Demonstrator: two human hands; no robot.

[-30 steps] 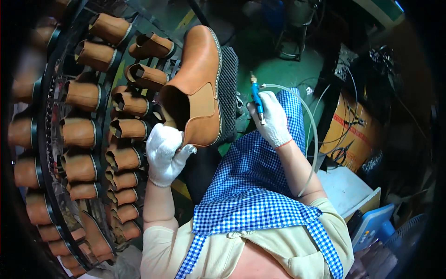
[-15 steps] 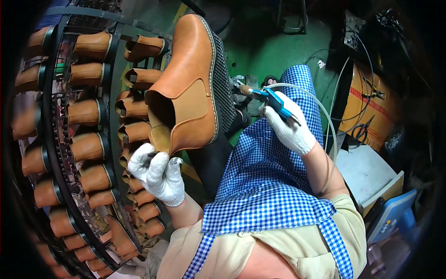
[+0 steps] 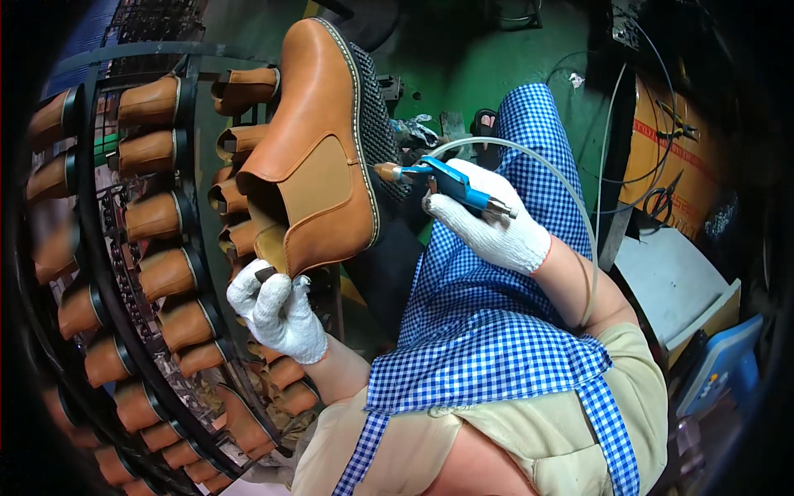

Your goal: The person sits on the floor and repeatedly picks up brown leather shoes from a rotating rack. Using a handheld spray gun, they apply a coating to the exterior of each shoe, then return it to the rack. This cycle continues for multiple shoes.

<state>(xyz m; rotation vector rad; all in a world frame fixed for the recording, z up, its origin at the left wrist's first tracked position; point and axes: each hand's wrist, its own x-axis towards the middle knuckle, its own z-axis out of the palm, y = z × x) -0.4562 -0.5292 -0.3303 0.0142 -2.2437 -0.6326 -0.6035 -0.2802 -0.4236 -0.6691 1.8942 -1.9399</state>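
Note:
A tan leather ankle boot point(image 3: 310, 132) with an elastic side panel, pale welt stitching and a dark textured sole hangs toe-up at the left. My left hand point(image 3: 281, 314), in a white knit glove, pinches the boot's top edge by the dark pull tab. My gloved right hand point(image 3: 492, 219) is closed around a blue air gun point(image 3: 455, 182) with a brown nozzle and a clear hose. The nozzle points left, close to the sole's edge; whether it touches cannot be made out. Inside the boot, the lining shows near the opening.
At my left stands a dark metal rack point(image 3: 186, 207) holding several similar tan boots. A cardboard box point(image 3: 662, 165) with pliers and scissors is at the right, near a white board point(image 3: 674, 277) and a blue device point(image 3: 719, 368). My checked apron point(image 3: 480, 355) covers my lap.
The boot and my left hand have shifted slightly left in view. My right hand has brought the air gun left and levelled it, its nozzle now nearer the sole's edge.

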